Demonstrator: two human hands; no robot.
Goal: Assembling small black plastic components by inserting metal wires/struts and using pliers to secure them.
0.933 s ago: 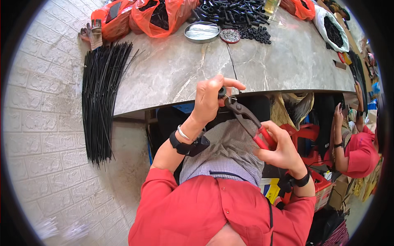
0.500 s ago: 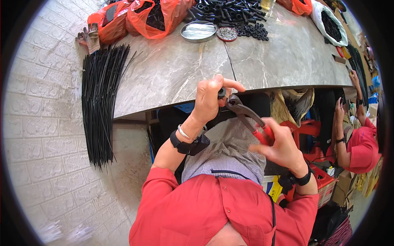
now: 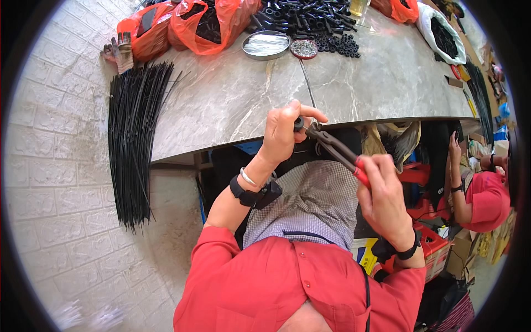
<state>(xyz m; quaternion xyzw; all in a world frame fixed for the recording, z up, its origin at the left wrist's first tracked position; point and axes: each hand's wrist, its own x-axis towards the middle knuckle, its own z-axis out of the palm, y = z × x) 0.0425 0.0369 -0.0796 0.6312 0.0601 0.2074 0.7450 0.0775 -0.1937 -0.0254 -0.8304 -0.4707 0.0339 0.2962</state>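
Observation:
My left hand [image 3: 278, 133] is closed around a small black cylindrical part [image 3: 299, 123] at the table's front edge, with the index finger stretched out past it. A dark, red-handled pair of pliers [image 3: 338, 150] is in my right hand [image 3: 383, 193], its handles squeezed together. The jaws meet close beside the black part, just under my left index finger. A thin bit of wire seems to run between part and jaws, too small to make out surely.
On the grey marbled table [image 3: 221, 99] stand a round tin of thin metal pins [image 3: 266, 44], a red dish of small metal bits [image 3: 304, 48] and a heap of black parts [image 3: 301, 19]. Long black strips [image 3: 135, 144] hang over the left edge. A co-worker in red [image 3: 487, 199] sits at right.
The plier handles have gone from spread to pressed together, and my fingers have closed round them. My left hand has hardly moved. The co-worker's far hand has drawn back from the table.

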